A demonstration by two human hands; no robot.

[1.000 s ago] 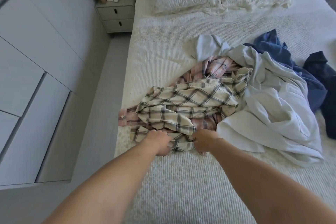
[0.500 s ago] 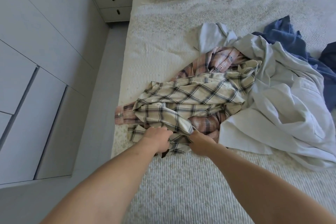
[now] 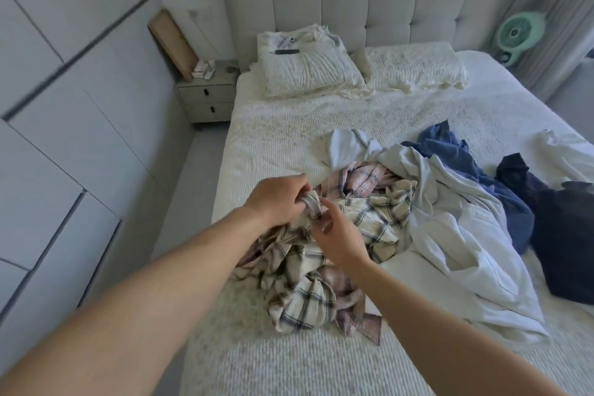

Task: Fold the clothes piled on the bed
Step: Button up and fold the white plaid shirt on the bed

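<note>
A cream plaid shirt [image 3: 305,292] hangs bunched above the bed [image 3: 273,145], lifted by both hands. My left hand [image 3: 278,199] grips a bunched fold of it at the top. Beside it, my right hand [image 3: 337,235] pinches the same fold. A pink plaid shirt [image 3: 366,178] lies under and behind the cream one. To the right spread a pale white garment [image 3: 459,244], a blue one [image 3: 450,151] and a dark navy one [image 3: 565,235].
Two pillows [image 3: 308,71] lie at the headboard, one with a phone and a remote on it. A grey nightstand [image 3: 207,100] stands left of the bed, wardrobe doors [image 3: 64,90] along the left wall. A green fan [image 3: 519,32] sits far right.
Both hands have lifted the cream plaid shirt up off the bed and away from the edge. The view has tilted up, bringing the headboard and fan into sight.
</note>
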